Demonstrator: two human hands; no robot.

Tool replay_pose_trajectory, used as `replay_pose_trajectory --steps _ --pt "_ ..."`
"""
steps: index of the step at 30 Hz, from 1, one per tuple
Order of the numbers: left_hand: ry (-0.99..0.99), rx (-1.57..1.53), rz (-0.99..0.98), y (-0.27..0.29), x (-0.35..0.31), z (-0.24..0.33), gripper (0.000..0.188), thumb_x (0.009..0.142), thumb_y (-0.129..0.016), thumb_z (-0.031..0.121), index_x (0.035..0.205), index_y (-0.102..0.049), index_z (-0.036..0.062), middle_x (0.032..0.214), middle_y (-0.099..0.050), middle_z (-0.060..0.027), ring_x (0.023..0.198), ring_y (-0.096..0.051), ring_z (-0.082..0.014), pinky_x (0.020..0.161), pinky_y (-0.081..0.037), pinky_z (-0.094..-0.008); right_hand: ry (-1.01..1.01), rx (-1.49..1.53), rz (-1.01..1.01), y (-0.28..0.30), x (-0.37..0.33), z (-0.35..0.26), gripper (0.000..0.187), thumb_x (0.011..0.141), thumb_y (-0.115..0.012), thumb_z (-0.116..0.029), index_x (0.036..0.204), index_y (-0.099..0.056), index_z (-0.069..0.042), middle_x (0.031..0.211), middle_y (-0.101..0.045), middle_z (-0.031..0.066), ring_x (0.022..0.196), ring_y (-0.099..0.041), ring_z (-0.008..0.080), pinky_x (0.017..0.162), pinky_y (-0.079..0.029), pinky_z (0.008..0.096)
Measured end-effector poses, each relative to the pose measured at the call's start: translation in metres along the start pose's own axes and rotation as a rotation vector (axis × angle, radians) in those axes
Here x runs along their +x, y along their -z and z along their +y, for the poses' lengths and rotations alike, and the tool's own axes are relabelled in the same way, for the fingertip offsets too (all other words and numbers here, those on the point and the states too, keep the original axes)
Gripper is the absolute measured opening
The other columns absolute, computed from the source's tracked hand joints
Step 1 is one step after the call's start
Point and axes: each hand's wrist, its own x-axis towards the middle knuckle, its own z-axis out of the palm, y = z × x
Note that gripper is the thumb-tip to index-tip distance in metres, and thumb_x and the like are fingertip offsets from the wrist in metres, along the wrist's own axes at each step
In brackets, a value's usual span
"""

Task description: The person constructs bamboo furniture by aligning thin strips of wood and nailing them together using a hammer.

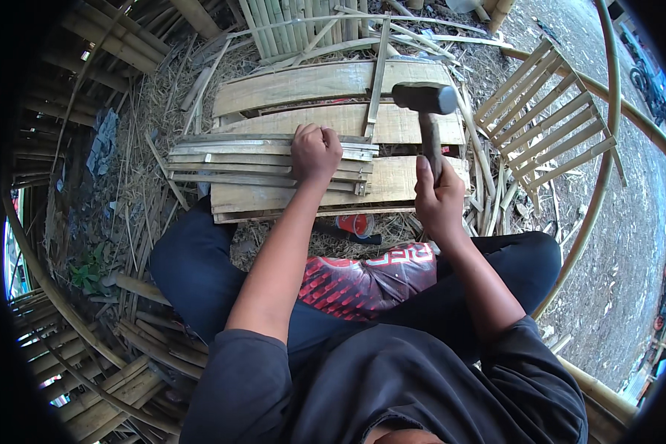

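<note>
My right hand [442, 196] is wrapped round the wooden handle of a hammer [429, 129]. Its dark metal head is raised above the right part of a low plank bench [414, 176]. Resting on the bench is a small frame of bamboo slats [237, 169], several long strips lying side by side. My left hand [317, 153] is closed in a fist over the right half of these slats. What its curled fingers hold is hidden. An upright bamboo strip [378, 78] lies across the far planks, its near end close to the slats.
At the right a finished-looking slatted bamboo panel [547, 115] leans over scraps. A red tub [355, 224] sits under the bench's near edge, beside a dark bar. A patterned cloth [370, 281] covers my lap. Bamboo poles [610, 89] curve along the right; shavings litter the ground.
</note>
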Motion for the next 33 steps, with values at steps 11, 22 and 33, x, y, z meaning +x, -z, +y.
replay_pose_trajectory --steps 11,22,33 --pt "0.004 0.039 -0.020 0.001 0.002 0.003 0.031 0.089 -0.057 0.009 0.059 -0.056 0.0015 0.066 -0.059 -0.0182 0.074 -0.060 -0.0391 0.071 -0.050 -0.0493 0.000 -0.125 -0.033 -0.003 0.000 -0.017 0.040 0.104 -0.065 -0.029 0.082 -0.056 0.003 0.054 -0.052 0.0177 0.046 -0.052 0.0260 0.049 -0.039 0.0422" --pt "-0.009 0.056 -0.030 0.003 0.005 0.003 0.032 0.090 -0.057 0.011 0.059 -0.056 0.0019 0.067 -0.061 -0.0181 0.075 -0.060 -0.0394 0.072 -0.050 -0.0505 -0.092 -0.310 -0.132 0.012 0.017 -0.046 0.049 0.104 -0.064 -0.037 0.083 -0.060 0.008 0.062 -0.059 0.0270 0.055 -0.060 0.0446 0.055 -0.046 0.0487" --pt "-0.009 0.045 -0.018 0.002 0.004 0.005 0.033 0.091 -0.056 0.012 0.059 -0.057 0.0026 0.067 -0.061 -0.0172 0.073 -0.059 -0.0392 0.072 -0.050 -0.0505 -0.143 -0.377 -0.225 0.003 0.015 -0.060 0.051 0.103 -0.064 -0.039 0.084 -0.062 0.009 0.069 -0.061 0.0331 0.070 -0.066 0.0513 0.064 -0.049 0.0534"
